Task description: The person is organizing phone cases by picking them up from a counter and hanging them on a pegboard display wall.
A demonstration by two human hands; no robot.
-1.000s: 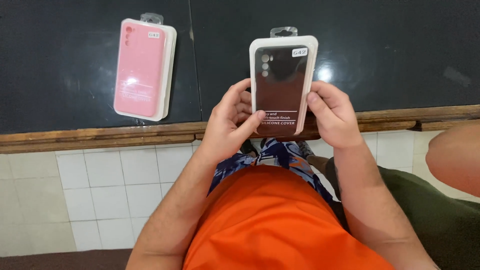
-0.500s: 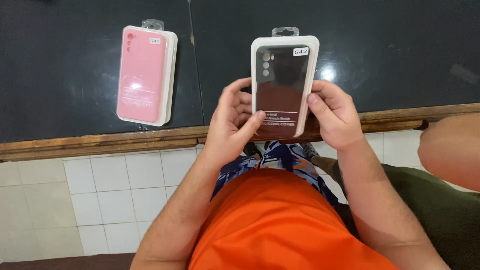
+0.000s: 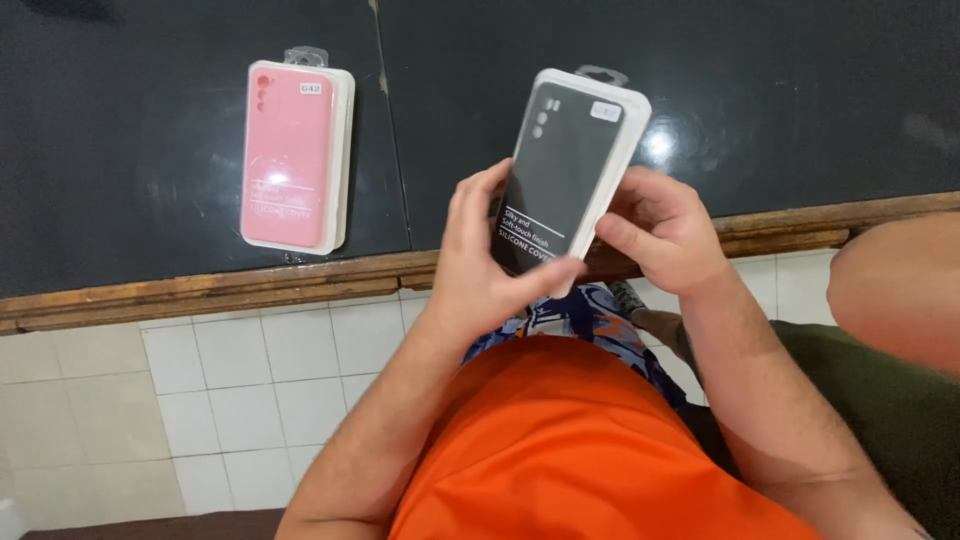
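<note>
Tabletop [image 3: 150,150]: dark, glossy slab with a seam running front to back, edged along the near side by a worn wooden strip [image 3: 200,290]; white tiled front [image 3: 250,380] below.

Orange shirt [image 3: 580,450]: the person's own, filling the lower middle of the view, with patterned blue shorts [image 3: 570,315] showing above it.

Pink phone case box [image 3: 295,155]: packaged silicone cover, pink in a white tray with a clear hang tab, lying flat on the tabletop left of the seam, well apart from both hands.

Black phone case box [image 3: 565,170]: packaged silicone cover, black in a white tray, held up over the tabletop's near edge, tilted with its top leaning right.

Left hand [image 3: 480,270]: grip closed on the black box's lower left, fingers along the left edge, thumb laid across the lower front.

Right hand [image 3: 665,235]: grip closed on the box's lower right edge, thumb pressing the side, fingers curled behind.
</note>
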